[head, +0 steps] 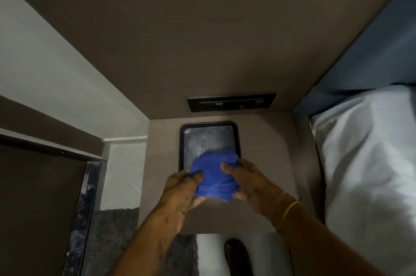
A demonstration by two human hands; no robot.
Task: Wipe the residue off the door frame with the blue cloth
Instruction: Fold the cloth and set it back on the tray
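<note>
A bunched blue cloth [213,176] is gripped from both sides, my left hand [180,194] on its left edge and my right hand [249,183] on its right edge. The cloth is over the near end of a black tray [186,140] that rests on a brown bedside table [265,147]. The tray's bottom shows pale smeared residue. At the far left stands a dark door frame [87,190] streaked with white residue, well apart from both hands.
A bed with a white pillow [369,163] and blue headboard [371,55] fills the right side. A black switch panel [231,101] sits on the brown wall behind the table. A grey rug [112,235] and a dark shoe [236,255] lie on the floor below.
</note>
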